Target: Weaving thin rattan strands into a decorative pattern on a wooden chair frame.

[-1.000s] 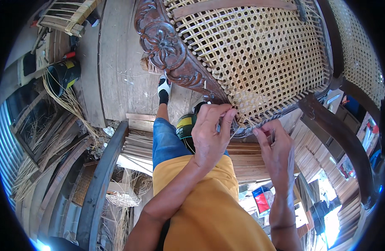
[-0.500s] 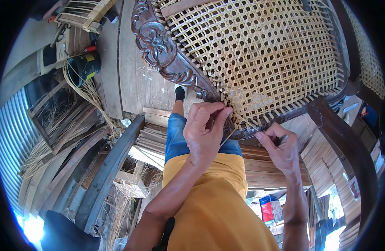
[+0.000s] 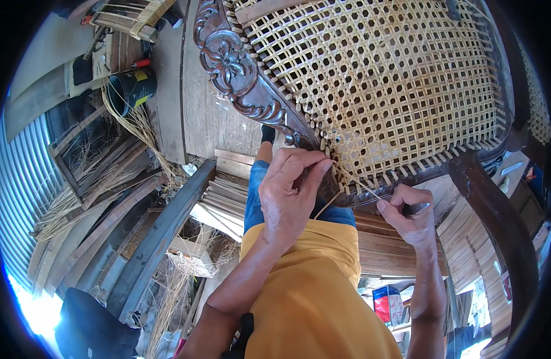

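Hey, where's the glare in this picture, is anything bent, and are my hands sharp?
Head view: white glare at lower left, below the corrugated sheet; head view: fisheye curving toward the rim, corners black; head view: left hand and right hand fairly sharp, highlights on the carved wood.

The cane webbing (image 3: 395, 81) is straw-yellow — an open lattice pattern — and its wooden frame (image 3: 230, 64) dark brown, flower-patterned.

Cane panel (image 3: 395, 90) cut off above, 2 forearms (image 3: 244, 275) below; anything in the left hand's (image 3: 285, 194) fingertips too small to tell.
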Available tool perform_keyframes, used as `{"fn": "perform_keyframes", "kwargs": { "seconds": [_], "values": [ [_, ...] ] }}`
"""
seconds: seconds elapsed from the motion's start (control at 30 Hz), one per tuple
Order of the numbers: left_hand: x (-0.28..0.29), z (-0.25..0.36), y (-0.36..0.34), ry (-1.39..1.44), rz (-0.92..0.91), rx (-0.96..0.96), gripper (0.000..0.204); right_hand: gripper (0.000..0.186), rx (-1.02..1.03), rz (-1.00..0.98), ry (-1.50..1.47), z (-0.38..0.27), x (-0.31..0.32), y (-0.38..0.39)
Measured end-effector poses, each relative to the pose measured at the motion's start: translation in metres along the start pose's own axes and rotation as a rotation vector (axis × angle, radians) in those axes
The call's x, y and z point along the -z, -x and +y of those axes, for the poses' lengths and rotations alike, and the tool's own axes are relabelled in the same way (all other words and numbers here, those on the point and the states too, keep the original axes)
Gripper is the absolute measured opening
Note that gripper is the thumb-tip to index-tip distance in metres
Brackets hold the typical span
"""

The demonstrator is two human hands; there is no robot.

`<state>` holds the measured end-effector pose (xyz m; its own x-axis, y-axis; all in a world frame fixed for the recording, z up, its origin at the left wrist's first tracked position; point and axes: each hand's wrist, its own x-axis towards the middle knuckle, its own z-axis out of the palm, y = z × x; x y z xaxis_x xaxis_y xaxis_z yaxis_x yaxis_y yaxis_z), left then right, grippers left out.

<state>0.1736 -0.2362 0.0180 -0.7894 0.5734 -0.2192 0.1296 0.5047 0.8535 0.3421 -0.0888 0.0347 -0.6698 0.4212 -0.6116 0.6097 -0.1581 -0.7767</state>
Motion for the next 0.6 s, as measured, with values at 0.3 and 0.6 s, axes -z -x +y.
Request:
{"fn": "perform_keyframes", "kwargs": {
  "seconds": [0.3, 0.6],
  "values": [
    [0.003, -0.006, -0.002, -0.060, -0.071, -0.118, 0.017, 0.031, 0.152, -0.038, 0.018, 0.013, 0.008, -0.005],
    [0.029, -0.032, -0.005, -0.341, -0.308, -0.611, 0.056, 0.037, 0.198, -0.102, -0.076, 0.020, 0.012, -0.009]
  ]
}}
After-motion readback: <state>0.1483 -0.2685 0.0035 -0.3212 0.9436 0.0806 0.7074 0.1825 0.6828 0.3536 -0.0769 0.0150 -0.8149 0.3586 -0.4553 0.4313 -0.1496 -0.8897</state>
